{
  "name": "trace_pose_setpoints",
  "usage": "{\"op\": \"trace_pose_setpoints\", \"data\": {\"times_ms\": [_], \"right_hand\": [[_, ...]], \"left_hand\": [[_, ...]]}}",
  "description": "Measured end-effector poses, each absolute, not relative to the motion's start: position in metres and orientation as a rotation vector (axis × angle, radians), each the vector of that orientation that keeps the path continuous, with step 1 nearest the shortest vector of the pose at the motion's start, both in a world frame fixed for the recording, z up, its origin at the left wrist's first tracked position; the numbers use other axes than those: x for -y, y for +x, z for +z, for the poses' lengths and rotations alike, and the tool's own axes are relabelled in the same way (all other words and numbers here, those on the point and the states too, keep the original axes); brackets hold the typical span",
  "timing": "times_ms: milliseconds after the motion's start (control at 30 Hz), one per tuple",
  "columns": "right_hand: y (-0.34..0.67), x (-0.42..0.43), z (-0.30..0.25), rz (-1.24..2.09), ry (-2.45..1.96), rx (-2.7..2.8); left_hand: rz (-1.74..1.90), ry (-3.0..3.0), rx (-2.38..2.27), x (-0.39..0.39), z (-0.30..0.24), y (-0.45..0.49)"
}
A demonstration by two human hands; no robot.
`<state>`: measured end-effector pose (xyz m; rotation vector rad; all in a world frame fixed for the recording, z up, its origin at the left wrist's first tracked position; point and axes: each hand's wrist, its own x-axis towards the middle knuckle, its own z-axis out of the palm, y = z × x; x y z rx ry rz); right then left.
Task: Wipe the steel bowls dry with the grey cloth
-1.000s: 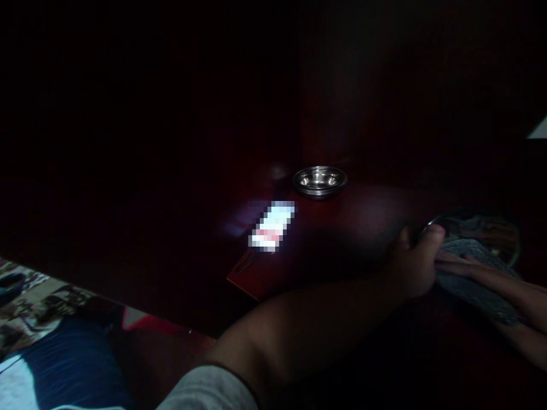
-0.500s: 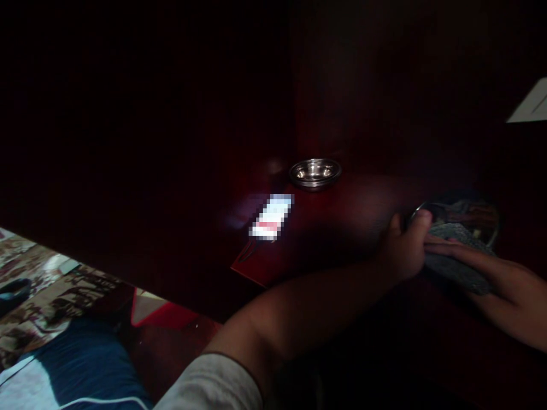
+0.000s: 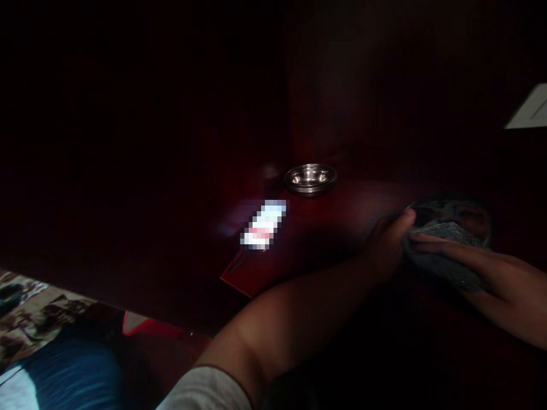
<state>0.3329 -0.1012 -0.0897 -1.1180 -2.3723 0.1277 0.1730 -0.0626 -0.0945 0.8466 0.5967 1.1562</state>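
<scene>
At the right, my left hand (image 3: 391, 239) grips the near-left rim of a shiny metal bowl (image 3: 476, 213), thumb uppermost. The bowl looks dark and mirrors its surroundings. My right hand (image 3: 440, 246) presses a grey cloth (image 3: 448, 269) against the bowl, its fingers stretched towards my left hand. Part of the cloth bulges below the right hand, and the bowl's underside is hidden. Further left, a smaller metal bowl or nested bowls (image 3: 311, 181) rest on the dark red surface.
A lit phone (image 3: 264, 225), its screen pixelated, lies with a strap loop near the surface's corner. At the far right is a pale sheet (image 3: 529, 108). Blue cloth (image 3: 77, 370), a red-edged object (image 3: 149, 326) and a patterned floor covering (image 3: 32, 313) show at lower left.
The view has shifted slightly, so the phone and small bowl appear lower and further left. My hands, still on the bowl and cloth, have moved a little left in view.
</scene>
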Motion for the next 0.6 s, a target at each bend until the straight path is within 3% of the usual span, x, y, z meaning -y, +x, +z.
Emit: {"op": "trace_pose_setpoints", "data": {"times_ms": [300,600], "right_hand": [[0.322,0.115,-0.072,-0.056,-1.240,2.444],[0.306,0.076,-0.079,0.043,-1.457,2.230]], "left_hand": [[1.126,0.937,-0.679,0.057,-0.093,0.171],[1.249,0.838,-0.716,0.017,-0.092,0.196]]}}
